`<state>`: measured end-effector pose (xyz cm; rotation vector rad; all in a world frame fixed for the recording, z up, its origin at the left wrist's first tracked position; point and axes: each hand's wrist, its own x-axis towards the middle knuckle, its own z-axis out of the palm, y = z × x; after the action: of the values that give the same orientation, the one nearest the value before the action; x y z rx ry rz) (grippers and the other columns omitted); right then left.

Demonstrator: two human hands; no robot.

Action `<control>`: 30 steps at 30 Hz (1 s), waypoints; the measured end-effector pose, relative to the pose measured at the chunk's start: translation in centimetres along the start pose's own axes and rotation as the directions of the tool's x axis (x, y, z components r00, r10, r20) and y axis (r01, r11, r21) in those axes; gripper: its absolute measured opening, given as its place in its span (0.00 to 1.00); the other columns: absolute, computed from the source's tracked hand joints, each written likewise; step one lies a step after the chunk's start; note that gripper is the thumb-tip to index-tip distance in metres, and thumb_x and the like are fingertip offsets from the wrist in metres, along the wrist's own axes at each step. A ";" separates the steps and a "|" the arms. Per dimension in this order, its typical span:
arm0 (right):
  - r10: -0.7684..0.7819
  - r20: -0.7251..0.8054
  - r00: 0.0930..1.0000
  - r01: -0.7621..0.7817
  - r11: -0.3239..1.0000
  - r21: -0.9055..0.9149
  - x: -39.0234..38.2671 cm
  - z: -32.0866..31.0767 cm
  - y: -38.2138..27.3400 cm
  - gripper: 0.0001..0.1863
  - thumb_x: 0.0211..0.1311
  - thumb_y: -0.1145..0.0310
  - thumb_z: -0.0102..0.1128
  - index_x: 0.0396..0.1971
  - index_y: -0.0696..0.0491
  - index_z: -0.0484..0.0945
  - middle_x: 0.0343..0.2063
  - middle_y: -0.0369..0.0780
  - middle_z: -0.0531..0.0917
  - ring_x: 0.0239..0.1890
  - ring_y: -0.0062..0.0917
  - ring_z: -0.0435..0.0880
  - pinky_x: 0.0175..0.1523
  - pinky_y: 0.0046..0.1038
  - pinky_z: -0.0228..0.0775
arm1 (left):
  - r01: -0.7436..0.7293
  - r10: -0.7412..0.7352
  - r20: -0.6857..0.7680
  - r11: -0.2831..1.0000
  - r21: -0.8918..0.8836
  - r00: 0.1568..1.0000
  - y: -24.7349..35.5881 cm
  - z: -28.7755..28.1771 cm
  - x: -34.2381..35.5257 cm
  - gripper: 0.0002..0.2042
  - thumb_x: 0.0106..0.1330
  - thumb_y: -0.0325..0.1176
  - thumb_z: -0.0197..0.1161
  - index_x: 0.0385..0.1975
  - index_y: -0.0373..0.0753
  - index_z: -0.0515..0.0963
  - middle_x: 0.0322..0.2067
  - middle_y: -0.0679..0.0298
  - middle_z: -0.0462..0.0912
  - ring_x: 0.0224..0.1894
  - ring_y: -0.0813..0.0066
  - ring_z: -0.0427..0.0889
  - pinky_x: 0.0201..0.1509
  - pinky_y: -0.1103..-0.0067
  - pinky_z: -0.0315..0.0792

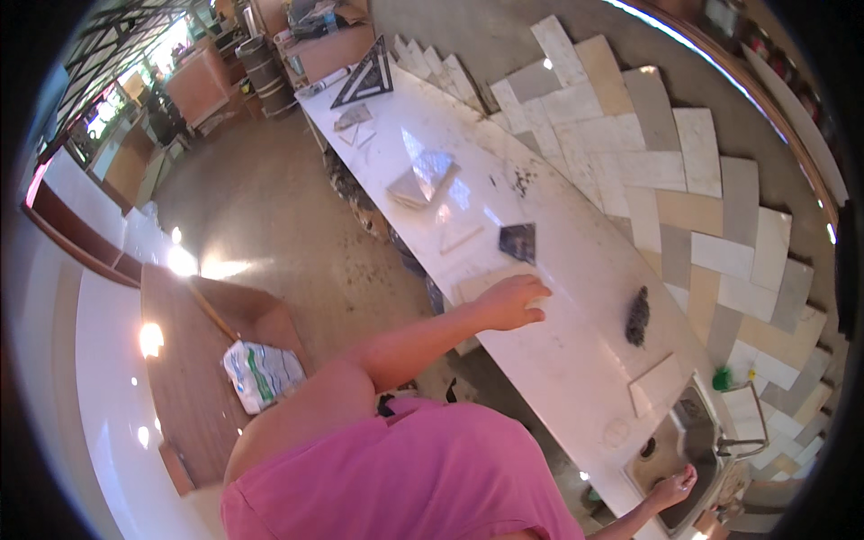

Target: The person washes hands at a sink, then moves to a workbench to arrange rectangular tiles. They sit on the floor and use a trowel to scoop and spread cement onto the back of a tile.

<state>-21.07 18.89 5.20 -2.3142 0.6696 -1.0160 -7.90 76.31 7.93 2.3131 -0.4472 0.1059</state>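
Keep the left hand [511, 303], half-open with nothing showing in its grip, light just by the pale tile [475, 283] on the counter [576, 337], and steady the right hand [671, 490] over the sink [700, 441], with fingers drawn together, too small in view to tell if holding anything.

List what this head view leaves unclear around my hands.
All in the head view:
Left hand: its own back hides the palm, so any grip can't be judged.
Right hand: too small and blurred to tell whether it holds anything.
Grey stainless-steel sink: the right hand hides part of its basin.
Right forearm: cut off by the lower edge.
Scattered dark flecks on the long white countertop: too small to identify.
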 end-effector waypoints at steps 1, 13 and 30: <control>-0.025 0.045 0.999 0.022 0.997 0.080 -1.8 1.4 -2.9 0.10 0.71 0.71 0.49 0.39 0.60 0.79 0.33 0.41 0.81 0.35 0.30 0.77 0.46 0.33 0.71 | 0.035 -0.036 -0.049 0.999 -0.011 0.998 -2.1 -2.3 -1.8 0.23 0.61 0.40 0.67 0.55 0.39 0.76 0.54 0.55 0.76 0.58 0.53 0.74 0.61 0.65 0.69; -0.052 0.766 0.640 0.041 0.999 0.033 -26.2 10.0 -19.0 0.16 0.69 0.63 0.53 0.26 0.60 0.72 0.19 0.49 0.74 0.22 0.33 0.72 0.31 0.37 0.65 | 0.338 -0.360 -0.332 0.933 -0.125 0.872 -17.6 -17.8 -19.0 0.18 0.61 0.36 0.67 0.50 0.38 0.80 0.50 0.55 0.81 0.54 0.57 0.80 0.56 0.69 0.74; 0.416 0.897 -0.145 0.132 0.907 -0.399 -37.6 25.2 -19.8 0.09 0.57 0.64 0.59 0.21 0.51 0.82 0.16 0.36 0.82 0.18 0.25 0.83 0.25 0.33 0.74 | 0.491 -0.600 -0.290 0.789 -0.369 0.745 -29.7 -24.5 -27.3 0.15 0.65 0.31 0.64 0.49 0.32 0.79 0.46 0.54 0.84 0.49 0.67 0.83 0.53 0.74 0.75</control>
<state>-19.58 63.33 -16.27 -2.2966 0.3452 1.3145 -21.57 120.63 -0.62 1.9868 0.4225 0.2002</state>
